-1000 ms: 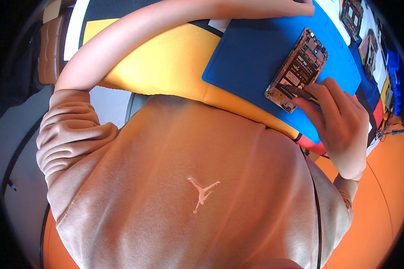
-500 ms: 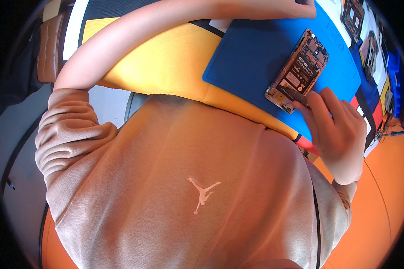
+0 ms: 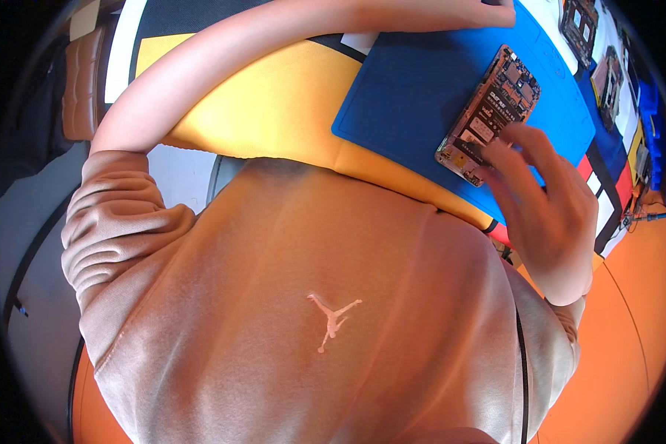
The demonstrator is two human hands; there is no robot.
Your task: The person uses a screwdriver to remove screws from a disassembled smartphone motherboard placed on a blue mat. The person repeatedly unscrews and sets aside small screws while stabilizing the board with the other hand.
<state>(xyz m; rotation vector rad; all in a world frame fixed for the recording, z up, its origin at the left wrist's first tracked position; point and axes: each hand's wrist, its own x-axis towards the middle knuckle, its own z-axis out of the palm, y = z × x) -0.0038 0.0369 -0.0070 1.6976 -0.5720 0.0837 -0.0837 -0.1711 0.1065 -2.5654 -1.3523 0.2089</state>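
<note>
An opened smartphone (image 3: pixel 488 118) lies slanted on a blue work mat (image 3: pixel 407 96), its black battery and circuit board exposed. My right hand (image 3: pixel 547 207) is over the phone's lower right side, with thumb and fingers bent together in a pinch at the battery's lower end. Whatever is between those fingertips is too small and covered to make out. At the top edge, beyond the phone's upper end, is my left hand (image 3: pixel 492 13). It rests at the mat's far part, and most of its fingers are cut off by the picture's edge.
Beneath the mat is a yellow, black and white table cover (image 3: pixel 266 96). Further phone parts (image 3: pixel 581 33) lie along the right, with another frame-like part (image 3: pixel 609 85) nearer. Blue bins (image 3: pixel 655 133) and a thin cable tool (image 3: pixel 647 217) are at the far right. A brown padded seat (image 3: pixel 81 81) stands at left.
My right hand has shifted slightly up and left, its fingers now over more of the battery. The dark piece seen by its fingertips is now mostly covered. My left hand has barely moved.
</note>
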